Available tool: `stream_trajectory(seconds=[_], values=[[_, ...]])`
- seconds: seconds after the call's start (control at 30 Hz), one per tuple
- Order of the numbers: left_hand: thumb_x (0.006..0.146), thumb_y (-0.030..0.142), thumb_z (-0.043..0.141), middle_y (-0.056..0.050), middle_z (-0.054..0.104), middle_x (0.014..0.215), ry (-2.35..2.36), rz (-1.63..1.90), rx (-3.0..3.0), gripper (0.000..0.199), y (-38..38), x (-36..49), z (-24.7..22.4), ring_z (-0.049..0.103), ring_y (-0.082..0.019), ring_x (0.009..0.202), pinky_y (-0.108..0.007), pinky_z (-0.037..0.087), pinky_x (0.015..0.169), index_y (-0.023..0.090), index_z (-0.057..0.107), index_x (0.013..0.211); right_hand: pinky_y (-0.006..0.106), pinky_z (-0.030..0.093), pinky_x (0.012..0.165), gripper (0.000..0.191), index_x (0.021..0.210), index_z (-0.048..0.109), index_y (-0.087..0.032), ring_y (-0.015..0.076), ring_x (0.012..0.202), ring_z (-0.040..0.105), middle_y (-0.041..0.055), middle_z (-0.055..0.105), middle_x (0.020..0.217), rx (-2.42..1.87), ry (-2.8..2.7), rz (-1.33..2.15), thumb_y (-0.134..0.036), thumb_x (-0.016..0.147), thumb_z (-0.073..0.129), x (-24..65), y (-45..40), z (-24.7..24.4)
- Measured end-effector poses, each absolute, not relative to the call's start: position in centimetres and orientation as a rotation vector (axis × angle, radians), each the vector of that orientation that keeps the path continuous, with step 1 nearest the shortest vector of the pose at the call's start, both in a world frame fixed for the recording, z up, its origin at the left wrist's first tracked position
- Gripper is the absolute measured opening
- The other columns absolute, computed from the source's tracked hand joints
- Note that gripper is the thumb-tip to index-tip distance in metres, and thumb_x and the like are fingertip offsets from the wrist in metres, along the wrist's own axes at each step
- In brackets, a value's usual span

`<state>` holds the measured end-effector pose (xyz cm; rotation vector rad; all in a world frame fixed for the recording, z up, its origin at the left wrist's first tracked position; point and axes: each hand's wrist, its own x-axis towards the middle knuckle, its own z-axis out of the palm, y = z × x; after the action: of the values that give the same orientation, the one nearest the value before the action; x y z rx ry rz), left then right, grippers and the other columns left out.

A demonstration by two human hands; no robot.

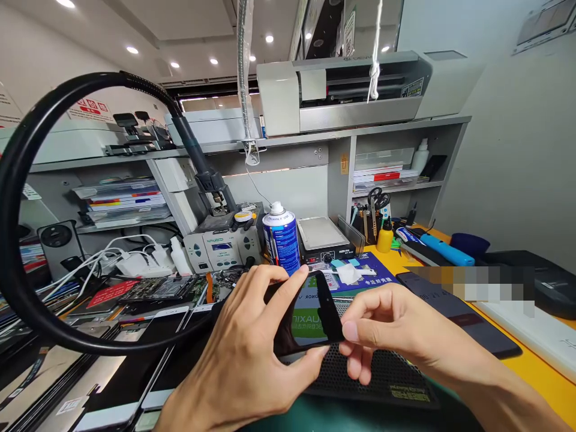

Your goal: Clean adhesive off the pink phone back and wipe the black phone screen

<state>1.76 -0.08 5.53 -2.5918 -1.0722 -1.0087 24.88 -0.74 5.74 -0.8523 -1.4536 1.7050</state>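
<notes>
A black smartphone [310, 318] is held up, tilted, at the middle of the head view; its glossy dark screen reflects green and white lettering. My left hand [245, 348] grips it, fingers over the far edge and thumb along the near edge. At the phone's right edge, my right hand [391, 321] has thumb and forefinger pinched together at the corner, the other fingers curled below. Whether a thin film is between those fingertips cannot be made out. Beneath both hands lies a black perforated pad [382, 375] on a dark green mat [346, 417].
Phone screens and parts [130, 360] crowd the left side, under a looped black hose [13, 240]. Behind stand a hot-air station [220, 249], a blue spray can [282, 240] and a flat heating plate [324, 234]. At right lies another dark phone [468, 318] beside a white long box [535, 342].
</notes>
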Motion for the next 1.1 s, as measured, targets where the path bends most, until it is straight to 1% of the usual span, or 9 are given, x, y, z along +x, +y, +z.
stream_trajectory(seconds=[0.2, 0.33, 0.67, 0.77, 0.9, 1.03, 1.1], values=[[0.080, 0.034, 0.069, -0.009, 0.047, 0.118, -1.079, -0.985, -2.590, 0.071, 0.08, 1.90, 5.56, 0.050, -0.023, 0.109, -0.038, 0.046, 0.096, 0.020, 0.042, 0.144, 0.021, 0.056, 0.056, 0.017, 0.071, 0.072, -0.011, 0.0120, 0.054, 0.069, 0.0042, 0.074, 0.065, -0.844, -1.397, 1.733, -0.025, 0.080, 0.075, 24.86, -0.59, 5.76], [0.079, 0.035, 0.069, -0.009, 0.047, 0.118, -1.058, -0.964, -2.589, 0.072, 0.08, 2.05, 5.59, 0.050, -0.023, 0.109, -0.039, 0.046, 0.095, 0.021, 0.042, 0.144, 0.021, 0.057, 0.056, 0.014, 0.071, 0.073, -0.010, 0.0122, 0.055, 0.070, 0.0050, 0.074, 0.069, -0.837, -1.401, 1.733, -0.019, 0.081, 0.071, 24.98, -0.71, 5.54], [0.079, 0.034, 0.069, -0.010, 0.048, 0.119, -1.035, -0.957, -2.585, 0.072, -0.05, 1.87, 5.49, 0.050, -0.024, 0.110, -0.040, 0.047, 0.095, 0.021, 0.042, 0.144, 0.021, 0.059, 0.054, 0.013, 0.068, 0.073, -0.010, 0.0134, 0.054, 0.071, 0.0063, 0.075, 0.066, -0.857, -1.390, 1.756, -0.018, 0.078, 0.072, 24.82, -0.36, 5.23], [0.079, 0.032, 0.069, -0.010, 0.048, 0.120, -1.049, -0.954, -2.592, 0.072, -0.03, 1.82, 5.60, 0.051, -0.024, 0.111, -0.040, 0.046, 0.096, 0.022, 0.041, 0.144, 0.022, 0.059, 0.054, 0.014, 0.068, 0.071, -0.011, 0.0137, 0.054, 0.071, 0.0052, 0.074, 0.065, -0.857, -1.397, 1.752, -0.020, 0.079, 0.073, 24.88, -0.45, 5.18], [0.078, 0.033, 0.069, -0.008, 0.048, 0.121, -1.081, -0.944, -2.648, 0.073, -0.07, 1.79, 5.65, 0.051, -0.023, 0.112, -0.038, 0.047, 0.098, 0.025, 0.040, 0.144, 0.025, 0.058, 0.058, 0.012, 0.068, 0.069, -0.017, 0.0164, 0.057, 0.071, 0.0061, 0.075, 0.066, -0.866, -1.441, 1.681, -0.019, 0.080, 0.070, 24.97, -0.94, 5.35], [0.078, 0.036, 0.069, -0.006, 0.048, 0.121, -1.136, -0.931, -2.713, 0.074, -0.10, 1.96, 5.52, 0.052, -0.021, 0.112, -0.036, 0.048, 0.098, 0.027, 0.038, 0.144, 0.030, 0.058, 0.059, 0.011, 0.067, 0.066, -0.021, 0.0208, 0.055, 0.071, 0.0073, 0.075, 0.065, -0.895, -1.456, 1.654, -0.013, 0.074, 0.068, 24.87, -1.14, 5.21], [0.077, 0.037, 0.071, -0.006, 0.048, 0.122, -1.144, -0.939, -2.732, 0.075, -0.08, 2.18, 5.41, 0.052, -0.022, 0.112, -0.037, 0.048, 0.099, 0.027, 0.038, 0.143, 0.029, 0.056, 0.056, 0.012, 0.066, 0.064, -0.021, 0.0203, 0.052, 0.071, 0.0064, 0.075, 0.062, -0.905, -1.449, 1.649, -0.011, 0.071, 0.066, 24.70, -1.05, 4.91]])
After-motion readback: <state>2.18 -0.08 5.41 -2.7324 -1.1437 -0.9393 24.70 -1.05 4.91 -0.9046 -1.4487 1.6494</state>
